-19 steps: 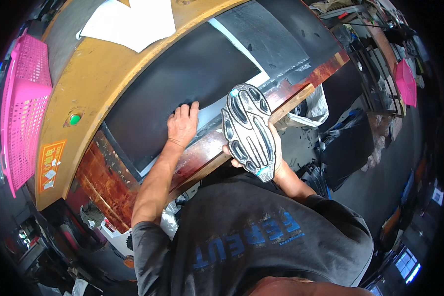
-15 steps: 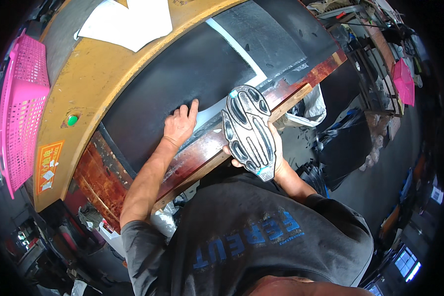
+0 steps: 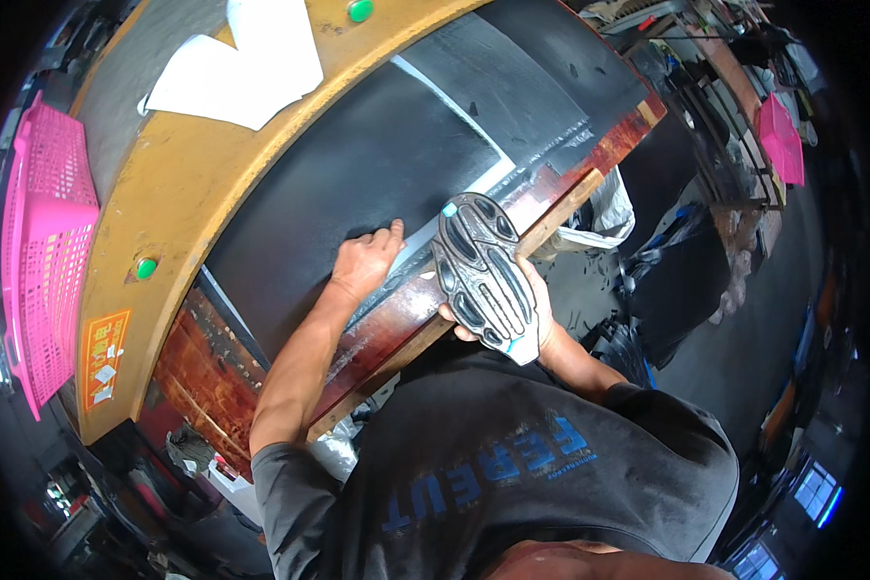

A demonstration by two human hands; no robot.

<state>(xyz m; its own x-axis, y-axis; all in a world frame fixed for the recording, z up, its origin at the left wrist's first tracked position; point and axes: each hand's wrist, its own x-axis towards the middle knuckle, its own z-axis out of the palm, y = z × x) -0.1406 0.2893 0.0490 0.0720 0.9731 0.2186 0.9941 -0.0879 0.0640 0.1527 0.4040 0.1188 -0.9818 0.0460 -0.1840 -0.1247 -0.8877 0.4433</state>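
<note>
A black sheet [image 3: 309, 193] lies on the table [image 3: 203, 391], and the left hand [image 3: 365, 264] rests on it toward the near edge, index finger extended; its palm is hidden, so whether that grip is open or closed I cannot tell. Rightward, over the near edge, a grooved sole-shaped piece [image 3: 483, 275] sits gripped in the right hand [image 3: 539, 298].

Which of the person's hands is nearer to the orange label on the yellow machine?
Left. The left hand is on the black sheet, to the right of the orange label; the right hand is farther right, holding the sole-shaped piece.
</note>
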